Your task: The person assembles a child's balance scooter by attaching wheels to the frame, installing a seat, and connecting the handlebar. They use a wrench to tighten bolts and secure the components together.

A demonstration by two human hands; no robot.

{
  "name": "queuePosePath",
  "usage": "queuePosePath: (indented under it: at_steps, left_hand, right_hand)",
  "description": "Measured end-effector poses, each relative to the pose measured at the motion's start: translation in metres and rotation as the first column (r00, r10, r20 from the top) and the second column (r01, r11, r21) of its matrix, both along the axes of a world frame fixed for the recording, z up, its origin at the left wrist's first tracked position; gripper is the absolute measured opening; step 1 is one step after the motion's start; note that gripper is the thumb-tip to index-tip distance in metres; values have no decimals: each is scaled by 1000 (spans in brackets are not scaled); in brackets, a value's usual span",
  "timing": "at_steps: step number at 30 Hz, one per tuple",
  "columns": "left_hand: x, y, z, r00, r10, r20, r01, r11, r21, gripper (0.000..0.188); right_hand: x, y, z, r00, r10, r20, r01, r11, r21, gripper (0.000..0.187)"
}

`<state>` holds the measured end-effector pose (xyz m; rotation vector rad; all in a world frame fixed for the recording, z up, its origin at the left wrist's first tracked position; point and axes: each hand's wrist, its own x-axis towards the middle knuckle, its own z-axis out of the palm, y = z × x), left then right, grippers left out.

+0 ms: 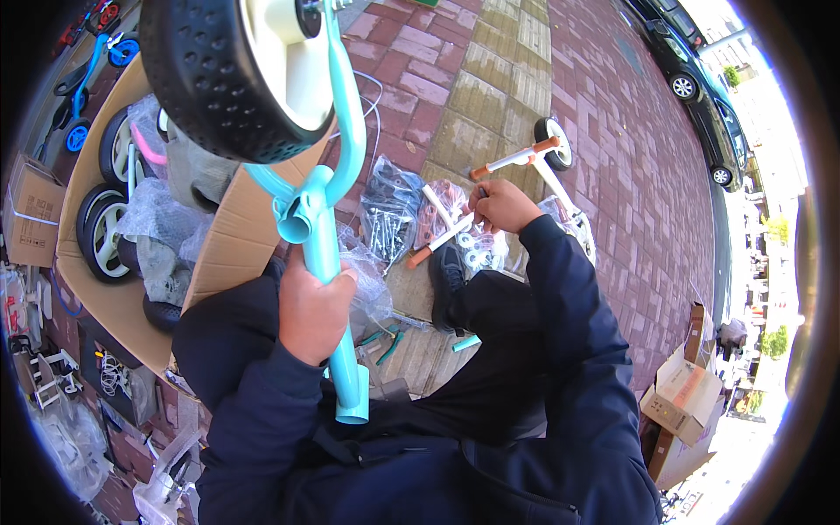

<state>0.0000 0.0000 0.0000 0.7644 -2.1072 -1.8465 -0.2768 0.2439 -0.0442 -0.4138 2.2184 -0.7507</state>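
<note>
Nearest the camera, a glossy turquoise tubular frame point(320, 241) bears a cream wheel point(241, 83) with a studded black tyre; held before the person, its long axis runs up the view, tilted slightly left, wheel end toward the top, open-ended tube toward the bottom. Left of it stands a packed cardboard box point(248, 238). The left hand point(313, 308) wraps the main tube (most of its fingers are hidden). The right hand point(505, 207) curls its fingers beside an orange-gripped white bar point(451, 234); what they pinch, I cannot tell. Smallest, a short turquoise tube point(466, 344) lies below.
</note>
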Motion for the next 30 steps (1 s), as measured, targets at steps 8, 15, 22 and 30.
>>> queuePosePath:
  at_steps: [8,15,22,30]
  left_hand:
    - [-6,2,13,996,-50,79,25,956,291,17]
    - [-35,10,0,965,-54,258,-3,976,217,22]
    - [-57,17,-13,934,-60,352,4,987,159,25]
    - [-49,17,-16,944,-100,315,46,984,174,23]
  right_hand:
    - [20,152,-223,830,477,289,-487,367,792,32]
    - [46,175,-319,924,-209,-321,366,731,576,30]
    - [47,160,-349,921,-240,-305,387,641,663,29]
    - [15,180,-330,956,279,92,-244,581,777,29]
